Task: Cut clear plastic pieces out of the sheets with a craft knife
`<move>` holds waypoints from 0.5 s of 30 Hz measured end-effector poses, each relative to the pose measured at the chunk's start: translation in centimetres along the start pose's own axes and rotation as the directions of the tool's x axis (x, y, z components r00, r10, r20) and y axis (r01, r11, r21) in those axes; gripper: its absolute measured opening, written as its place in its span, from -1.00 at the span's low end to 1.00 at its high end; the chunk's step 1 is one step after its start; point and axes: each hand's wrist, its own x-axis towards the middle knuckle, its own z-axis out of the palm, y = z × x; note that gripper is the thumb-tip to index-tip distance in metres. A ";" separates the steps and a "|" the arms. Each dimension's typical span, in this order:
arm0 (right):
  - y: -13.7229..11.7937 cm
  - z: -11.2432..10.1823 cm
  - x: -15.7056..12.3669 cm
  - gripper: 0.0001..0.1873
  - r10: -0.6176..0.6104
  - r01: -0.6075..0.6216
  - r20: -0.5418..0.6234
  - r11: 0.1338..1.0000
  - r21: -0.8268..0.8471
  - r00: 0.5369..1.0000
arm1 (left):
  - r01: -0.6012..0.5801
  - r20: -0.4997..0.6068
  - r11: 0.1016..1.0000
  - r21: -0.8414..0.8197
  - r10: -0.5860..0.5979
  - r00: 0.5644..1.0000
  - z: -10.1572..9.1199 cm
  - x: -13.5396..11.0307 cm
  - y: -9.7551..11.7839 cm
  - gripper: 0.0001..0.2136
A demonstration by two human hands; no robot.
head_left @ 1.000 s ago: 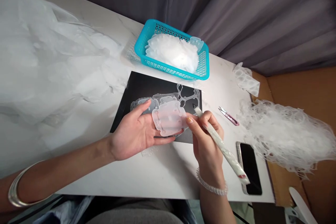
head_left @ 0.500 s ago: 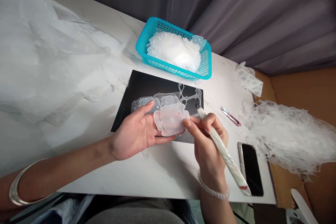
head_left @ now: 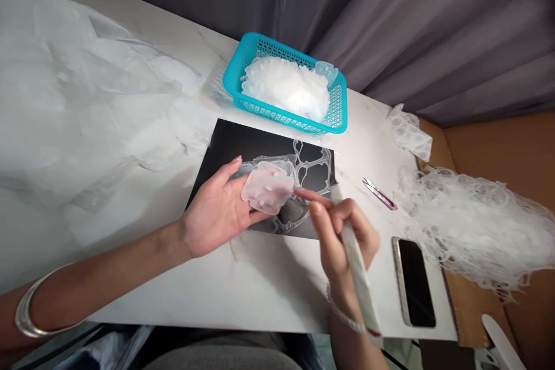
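My left hand [head_left: 217, 208] lies palm up over the black mat [head_left: 225, 144], its fingers curled under a small translucent moulded piece [head_left: 266, 188] that it holds. My right hand [head_left: 342, 231] grips a long white-wrapped knife [head_left: 359, 277] like a pen, its index finger reaching to the piece's right edge. Beneath them on the mat lies a clear plastic sheet [head_left: 310, 167] of webbing with cut-out holes.
A turquoise basket [head_left: 336, 110] heaped with translucent pieces stands behind the mat. Crumpled white plastic film [head_left: 78, 98] covers the table's left. At right lie small snips [head_left: 380, 192], a phone [head_left: 416, 283], and a pile of plastic webbing scrap [head_left: 472, 225] over a cardboard box.
My left hand has lifted the piece up and to the left, off the sheet. My right hand has swung the knife more upright, its blade moving off the mat toward me.
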 end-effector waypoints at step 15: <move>1.1 1.7 9.7 -0.56 0.055 -0.075 0.159 0.989 0.124 0.986 | -0.091 -0.035 0.975 0.204 0.100 0.994 -1.7 0.4 -1.1 -0.33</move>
